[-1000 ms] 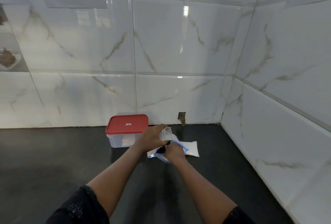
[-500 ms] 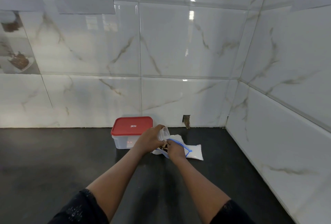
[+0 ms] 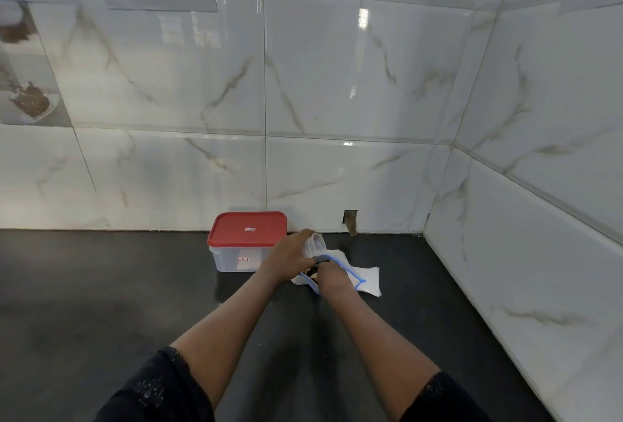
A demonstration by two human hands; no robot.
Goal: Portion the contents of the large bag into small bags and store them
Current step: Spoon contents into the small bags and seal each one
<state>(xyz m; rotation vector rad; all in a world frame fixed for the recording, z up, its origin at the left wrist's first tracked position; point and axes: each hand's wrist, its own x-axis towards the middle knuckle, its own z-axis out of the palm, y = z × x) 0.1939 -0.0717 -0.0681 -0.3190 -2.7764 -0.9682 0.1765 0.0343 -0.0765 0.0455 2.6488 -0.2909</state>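
Note:
My left hand (image 3: 290, 258) grips a clear plastic cup (image 3: 316, 243), tipped with its mouth toward a small clear bag with a blue zip rim (image 3: 355, 276). My right hand (image 3: 332, 281) holds that bag's rim open from the near side. Dark pieces (image 3: 309, 275) show inside the bag's mouth. The bag lies on a flat white pile of bags (image 3: 369, 281) on the black counter. The large bag cannot be made out.
A clear storage box with a red lid (image 3: 247, 231) stands just left of my left hand, against the tiled back wall. A tiled side wall (image 3: 505, 253) closes the counter on the right. Dark counter (image 3: 101, 286) stretches left and toward me.
The cup in my left hand has dropped lower, closer to the bag's mouth. Both hands stay at the bag; the view has shifted slightly.

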